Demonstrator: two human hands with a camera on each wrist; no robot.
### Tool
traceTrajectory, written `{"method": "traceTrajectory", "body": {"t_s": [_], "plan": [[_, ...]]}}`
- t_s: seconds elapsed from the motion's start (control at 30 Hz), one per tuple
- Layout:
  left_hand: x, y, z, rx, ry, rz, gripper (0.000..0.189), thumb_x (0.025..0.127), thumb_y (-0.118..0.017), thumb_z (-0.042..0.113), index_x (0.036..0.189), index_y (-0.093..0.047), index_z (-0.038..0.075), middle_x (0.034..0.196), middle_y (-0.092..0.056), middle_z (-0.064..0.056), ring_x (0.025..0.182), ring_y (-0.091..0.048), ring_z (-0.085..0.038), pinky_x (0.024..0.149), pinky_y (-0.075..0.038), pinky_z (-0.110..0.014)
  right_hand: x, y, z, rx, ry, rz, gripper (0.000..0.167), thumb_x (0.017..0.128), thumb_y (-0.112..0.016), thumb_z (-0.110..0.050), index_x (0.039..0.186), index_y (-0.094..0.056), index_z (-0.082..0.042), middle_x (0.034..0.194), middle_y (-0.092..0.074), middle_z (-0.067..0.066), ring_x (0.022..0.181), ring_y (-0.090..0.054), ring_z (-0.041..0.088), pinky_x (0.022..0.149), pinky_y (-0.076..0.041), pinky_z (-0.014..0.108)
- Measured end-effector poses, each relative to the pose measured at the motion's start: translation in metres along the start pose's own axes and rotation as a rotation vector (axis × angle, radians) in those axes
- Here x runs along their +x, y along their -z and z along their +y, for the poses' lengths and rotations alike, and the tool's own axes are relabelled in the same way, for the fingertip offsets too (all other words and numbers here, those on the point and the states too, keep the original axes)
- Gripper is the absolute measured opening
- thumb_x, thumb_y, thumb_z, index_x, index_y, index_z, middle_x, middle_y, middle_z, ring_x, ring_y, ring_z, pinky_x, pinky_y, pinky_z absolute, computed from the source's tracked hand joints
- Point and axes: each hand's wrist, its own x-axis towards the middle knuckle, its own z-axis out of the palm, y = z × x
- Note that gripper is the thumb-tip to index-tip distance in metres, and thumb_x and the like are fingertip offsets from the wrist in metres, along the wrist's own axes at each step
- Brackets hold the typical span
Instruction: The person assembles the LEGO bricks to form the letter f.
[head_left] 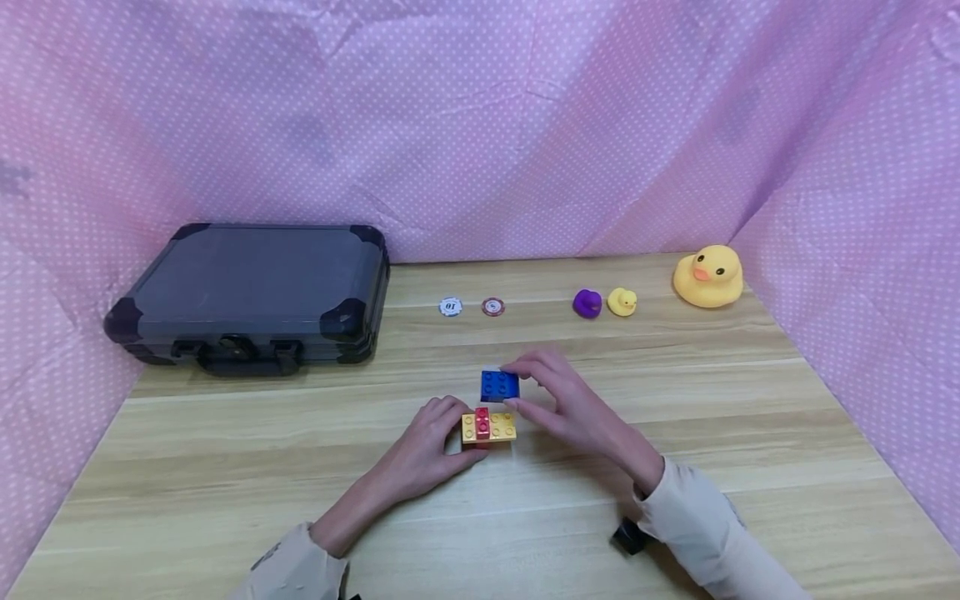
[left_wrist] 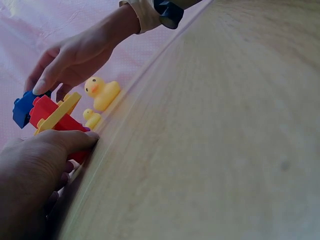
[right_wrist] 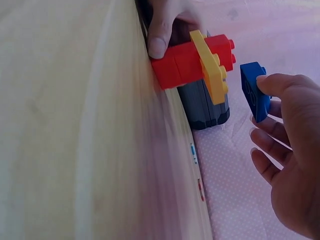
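My left hand point(head_left: 429, 450) grips the lower part of a small toy-brick build standing on the table. The build has red bricks point(right_wrist: 177, 65) at the bottom, a long yellow plate point(head_left: 504, 428) across them, and a narrow red brick point(head_left: 482, 423) on top. Between thumb and fingertips, my right hand point(head_left: 570, 410) pinches a blue brick point(head_left: 495, 386) with studs. In the right wrist view the blue brick point(right_wrist: 255, 92) hangs tilted, apart from the build, above its studded top. Fingers of the left hand point(left_wrist: 30, 172) partly hide the red base in the left wrist view.
A grey case point(head_left: 255, 283) with black corners lies at the back left. Two chips, one blue-white point(head_left: 450, 307) and one red point(head_left: 492, 307), lie behind the hands. Further right are a purple duck point(head_left: 587, 304), a small yellow duck point(head_left: 622, 302) and a large yellow duck point(head_left: 708, 277).
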Motion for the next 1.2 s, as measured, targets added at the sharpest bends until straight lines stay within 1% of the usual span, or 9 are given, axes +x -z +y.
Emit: {"method": "traceTrajectory", "body": {"t_s": [0.1, 0.27, 0.47, 0.67, 0.8, 1.2], "plan": [[0.000, 0.000, 0.000, 0.000, -0.004, 0.001, 0.038, 0.087, -0.085, 0.032, 0.117, -0.067, 0.016, 0.115, -0.062, 0.006, 0.105, -0.054, -0.013, 0.093, -0.048, -0.041, -0.002, 0.000, -0.004, 0.006, 0.023, -0.009, 0.041, 0.094, -0.076, -0.010, 0.133, -0.064, -0.007, 0.127, -0.062, 0.004, 0.119, -0.056, 0.022, 0.100, -0.049, 0.042], [0.000, 0.000, 0.000, -0.001, -0.005, -0.002, 0.038, 0.088, -0.085, 0.032, 0.117, -0.067, 0.016, 0.115, -0.062, 0.006, 0.105, -0.053, -0.014, 0.092, -0.047, -0.041, -0.007, -0.001, -0.008, 0.020, 0.033, -0.029, 0.042, 0.094, -0.076, -0.008, 0.134, -0.063, -0.007, 0.128, -0.061, 0.003, 0.120, -0.055, 0.022, 0.101, -0.048, 0.040], [0.001, 0.001, 0.000, -0.004, 0.017, -0.016, 0.039, 0.088, -0.085, 0.032, 0.119, -0.067, 0.016, 0.115, -0.062, 0.006, 0.105, -0.052, -0.013, 0.092, -0.047, -0.041, -0.010, -0.003, -0.011, 0.033, 0.021, -0.050, 0.041, 0.095, -0.076, -0.011, 0.134, -0.063, -0.009, 0.129, -0.061, 0.001, 0.121, -0.055, 0.020, 0.102, -0.048, 0.040], [0.001, 0.001, 0.000, -0.017, 0.023, -0.019, 0.038, 0.089, -0.084, 0.032, 0.120, -0.067, 0.017, 0.114, -0.061, 0.008, 0.104, -0.051, -0.013, 0.091, -0.047, -0.041, -0.013, -0.004, -0.013, 0.047, 0.003, -0.074, 0.041, 0.097, -0.075, -0.015, 0.136, -0.063, -0.011, 0.131, -0.060, -0.001, 0.123, -0.053, 0.017, 0.102, -0.048, 0.039], [0.001, 0.001, -0.001, -0.019, 0.021, -0.016, 0.038, 0.089, -0.084, 0.031, 0.120, -0.067, 0.018, 0.114, -0.061, 0.008, 0.103, -0.051, -0.012, 0.090, -0.046, -0.040, -0.014, -0.004, -0.014, 0.049, 0.003, -0.081, 0.041, 0.096, -0.075, -0.014, 0.136, -0.062, -0.011, 0.132, -0.059, 0.000, 0.123, -0.053, 0.018, 0.102, -0.048, 0.039], [0.001, 0.000, -0.002, -0.024, 0.011, -0.012, 0.037, 0.089, -0.084, 0.031, 0.119, -0.067, 0.017, 0.114, -0.061, 0.008, 0.103, -0.051, -0.012, 0.090, -0.047, -0.040, -0.014, -0.004, -0.015, 0.041, 0.020, -0.087, 0.040, 0.095, -0.077, -0.011, 0.132, -0.063, -0.010, 0.128, -0.062, 0.000, 0.118, -0.057, 0.017, 0.100, -0.050, 0.038]]}}
